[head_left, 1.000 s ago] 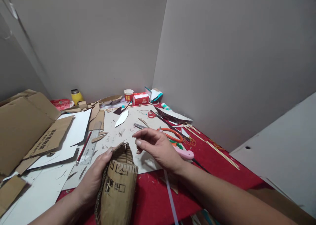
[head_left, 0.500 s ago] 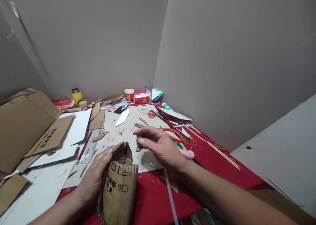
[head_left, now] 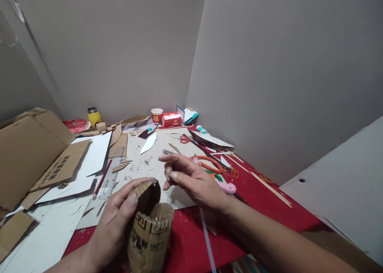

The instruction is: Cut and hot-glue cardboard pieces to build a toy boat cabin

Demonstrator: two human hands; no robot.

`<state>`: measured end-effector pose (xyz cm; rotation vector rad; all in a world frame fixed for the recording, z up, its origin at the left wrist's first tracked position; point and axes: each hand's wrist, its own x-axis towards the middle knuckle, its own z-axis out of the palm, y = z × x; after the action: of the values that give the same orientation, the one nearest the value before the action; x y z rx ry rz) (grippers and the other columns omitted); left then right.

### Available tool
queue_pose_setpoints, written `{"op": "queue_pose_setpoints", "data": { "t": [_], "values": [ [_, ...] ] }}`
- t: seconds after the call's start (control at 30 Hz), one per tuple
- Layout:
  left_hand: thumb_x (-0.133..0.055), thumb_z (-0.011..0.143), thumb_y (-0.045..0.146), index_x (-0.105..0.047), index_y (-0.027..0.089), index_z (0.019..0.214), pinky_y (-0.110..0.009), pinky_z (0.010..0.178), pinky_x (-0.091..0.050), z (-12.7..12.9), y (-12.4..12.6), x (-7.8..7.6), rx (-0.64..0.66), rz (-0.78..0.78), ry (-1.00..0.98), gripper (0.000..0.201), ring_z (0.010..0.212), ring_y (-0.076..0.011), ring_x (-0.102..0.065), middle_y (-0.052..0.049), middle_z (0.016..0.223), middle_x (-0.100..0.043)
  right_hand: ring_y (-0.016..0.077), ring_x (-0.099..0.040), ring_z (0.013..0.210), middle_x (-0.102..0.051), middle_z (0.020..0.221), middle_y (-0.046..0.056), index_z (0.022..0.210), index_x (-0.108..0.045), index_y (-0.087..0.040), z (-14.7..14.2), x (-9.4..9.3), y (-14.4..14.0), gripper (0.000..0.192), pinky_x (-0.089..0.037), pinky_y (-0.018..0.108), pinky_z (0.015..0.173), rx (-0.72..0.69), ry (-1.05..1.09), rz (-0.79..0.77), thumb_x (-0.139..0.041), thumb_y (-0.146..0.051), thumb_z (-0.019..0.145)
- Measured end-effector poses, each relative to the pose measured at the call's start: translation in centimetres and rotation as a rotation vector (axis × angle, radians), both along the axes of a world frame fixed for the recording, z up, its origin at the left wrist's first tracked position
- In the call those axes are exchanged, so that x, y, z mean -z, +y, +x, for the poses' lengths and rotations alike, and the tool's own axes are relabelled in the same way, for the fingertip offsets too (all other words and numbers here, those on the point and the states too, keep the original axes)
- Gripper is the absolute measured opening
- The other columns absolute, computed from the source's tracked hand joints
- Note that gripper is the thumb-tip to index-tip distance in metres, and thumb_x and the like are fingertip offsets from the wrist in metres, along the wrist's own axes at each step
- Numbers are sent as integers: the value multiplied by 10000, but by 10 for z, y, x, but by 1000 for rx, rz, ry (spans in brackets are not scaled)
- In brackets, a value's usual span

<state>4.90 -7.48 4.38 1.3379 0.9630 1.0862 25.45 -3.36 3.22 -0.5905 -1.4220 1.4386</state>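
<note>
My left hand (head_left: 119, 215) grips a rolled piece of corrugated cardboard (head_left: 149, 239) by its left side, thumb near the top rim. The brown piece has black printed characters, curves like a tube and has a ragged upper edge. To the right of its rim, my right hand (head_left: 190, 181) hovers apart from it above the board. Thumb and a finger are pinched together there, while the index finger points left; whatever the pinch holds is too small to tell. Just behind that hand lie orange-handled scissors (head_left: 214, 163) and a pink handle (head_left: 226, 186).
A large folded cardboard sheet (head_left: 26, 153) and white paper (head_left: 97, 145) cover the left. A ruler (head_left: 109, 185) and a red pencil (head_left: 102, 179) lie beside them. Farther back stand a yellow bottle (head_left: 94, 116) and a paper cup (head_left: 156, 115). Thin sticks (head_left: 271, 189) lie right.
The cardboard roll has tilted more upright, so its open top shows more. My left hand has shifted its hold toward the rim. The right hand has barely moved, its pinch slightly changed.
</note>
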Motion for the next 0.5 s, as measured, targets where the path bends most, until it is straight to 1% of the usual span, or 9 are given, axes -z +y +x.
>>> {"op": "queue_pose_setpoints", "data": {
  "t": [0.07, 0.17, 0.23, 0.4, 0.47, 0.5],
  "values": [
    [-626, 805, 549, -739, 265, 1077, -335, 833, -535, -4, -2, 0, -41, 46, 14, 409, 1029, -308, -639, -48, 1158, -714, 90, -596, 686, -486, 806, -35, 1113, -620, -240, -1, 1, 0, 259, -504, 269, 705, 33, 22, -23, -543, -200, 869],
    [-643, 792, 553, -737, 270, 1104, -348, 900, -505, -11, -2, 1, -96, 137, 32, 431, 1069, -319, -619, -50, 1181, -707, 78, -489, 579, -452, 691, -52, 909, -632, -225, -3, 2, 0, 211, -459, 228, 571, 145, 118, -34, -509, -107, 784],
    [-662, 788, 536, -736, 275, 1116, -353, 941, -478, -15, 0, 1, -133, 194, 44, 426, 1100, -325, -604, -46, 1206, -699, 81, -465, 570, -462, 668, -50, 833, -615, -218, -4, 3, 0, 183, -439, 214, 534, 203, 142, -24, -507, -90, 759],
    [-710, 773, 464, -737, 296, 1110, -354, 1023, -406, -18, 4, -4, -265, 345, 82, 377, 1194, -331, -548, -22, 1207, -697, 103, -538, 635, -566, 724, -25, 872, -622, -207, -5, 3, 1, 85, -489, 226, 556, 280, 108, -14, -624, -178, 792],
    [-702, 779, 485, -739, 290, 1091, -344, 1036, -396, -18, 6, -7, -289, 340, 74, 370, 1201, -321, -547, -17, 1202, -698, 92, -546, 600, -562, 723, -35, 887, -623, -203, -4, 2, 2, 114, -501, 234, 559, 291, 85, -8, -677, -222, 788],
    [-689, 787, 502, -738, 277, 1083, -336, 1030, -403, -18, 7, -8, -283, 303, 59, 375, 1196, -315, -553, -19, 1199, -700, 85, -545, 580, -557, 716, -41, 889, -623, -201, -4, 2, 3, 134, -505, 236, 560, 295, 74, -4, -697, -239, 783]
  ]
}}
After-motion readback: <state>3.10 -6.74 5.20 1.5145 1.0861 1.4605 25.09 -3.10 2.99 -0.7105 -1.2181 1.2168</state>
